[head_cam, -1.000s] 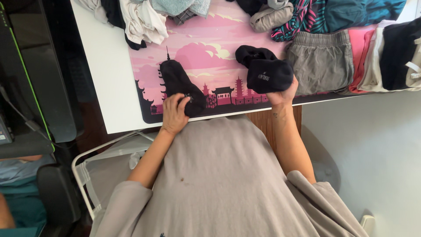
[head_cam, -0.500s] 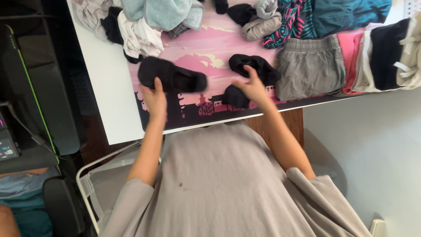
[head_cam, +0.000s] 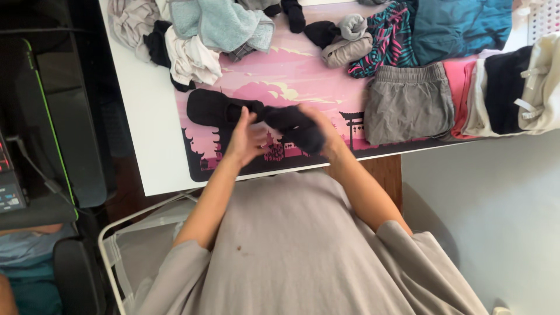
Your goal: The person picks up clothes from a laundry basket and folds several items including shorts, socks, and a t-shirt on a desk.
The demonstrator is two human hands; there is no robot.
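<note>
Both hands grip black socks over the near edge of the mat: the left hand [head_cam: 244,140] closes on one black sock [head_cam: 213,109] that stretches away to the left, and the right hand [head_cam: 322,129] closes on a bunched second sock [head_cam: 294,125]. The two socks meet between the hands, and motion blur hides just where the fingers press.

Beneath them lies a white desk [head_cam: 149,146], mostly covered by the pink mat [head_cam: 291,73] with its dark skyline print. Along the far edge sits a heap of laundry [head_cam: 192,35], grey, white, black and pale blue, just beyond the left sock. To the right are teal cloth [head_cam: 461,26], a patterned garment [head_cam: 388,38], folded grey shorts [head_cam: 408,105] close beside the right hand, and a stack of pink, black and cream clothes [head_cam: 507,93]. A rolled grey pair [head_cam: 350,44] and a small dark sock [head_cam: 294,14] lie farther back on the mat.

A white wire basket [head_cam: 116,251] stands below the desk at the left, partly hidden by the person's grey sleeve.
</note>
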